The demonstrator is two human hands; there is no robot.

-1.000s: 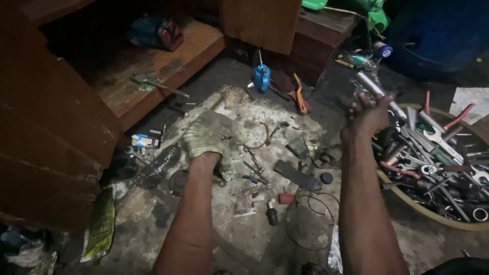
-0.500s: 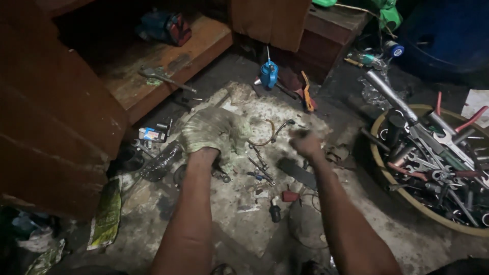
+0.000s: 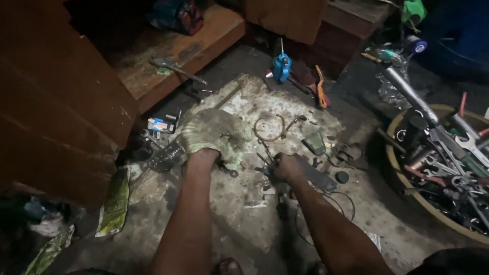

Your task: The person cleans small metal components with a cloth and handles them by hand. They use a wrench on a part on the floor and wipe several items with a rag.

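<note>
Both forearms are stretched forward from the bottom of the frame over a dusty concrete floor (image 3: 244, 214). The left hand (image 3: 211, 133), covered by a knitted work glove, is laid palm-down at centre left, its fingers spread flat and pressed on the floor, with nothing seen in their grasp. The right hand (image 3: 288, 167) is lowered at the centre, its fingers curled down among small metal parts (image 3: 265, 170) at their tips; whether a part is pinched cannot be told. A flat dark bar (image 3: 318, 178) is seen just right of that hand, a wire ring (image 3: 270, 127) above it, and a tub of wrenches (image 3: 448, 168) at the right edge.
</note>
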